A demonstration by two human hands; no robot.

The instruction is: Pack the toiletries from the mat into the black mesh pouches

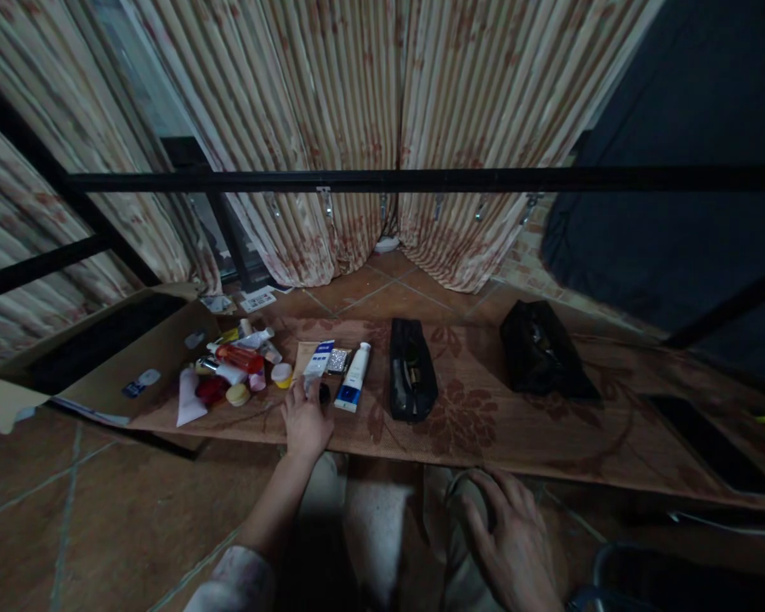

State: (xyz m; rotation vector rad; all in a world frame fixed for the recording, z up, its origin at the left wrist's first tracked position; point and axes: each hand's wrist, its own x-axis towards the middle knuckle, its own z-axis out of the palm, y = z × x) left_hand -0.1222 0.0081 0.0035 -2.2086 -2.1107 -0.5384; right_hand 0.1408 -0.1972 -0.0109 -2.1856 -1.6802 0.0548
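My left hand (307,421) is over the front part of the cloth-covered bench. Its fingers are closed around the lower end of a white and blue squeeze tube (320,359). A small dark round thing (324,393) shows beside the fingers. Right of the tube lie a glittery silver square case (337,361) and another white tube with a blue end (355,378). A yellow and white jar (281,375) stands to the left. My right hand (510,535) rests on my knee, fingers spread, holding nothing.
A pile of cosmetics with a red bottle (239,357) lies at the left, near an open cardboard box (127,374). Two black pouches, one narrow (426,395) and one larger (516,353), stand farther right, before a dark flat phone-like slab (707,442). A black rail (421,180) crosses behind.
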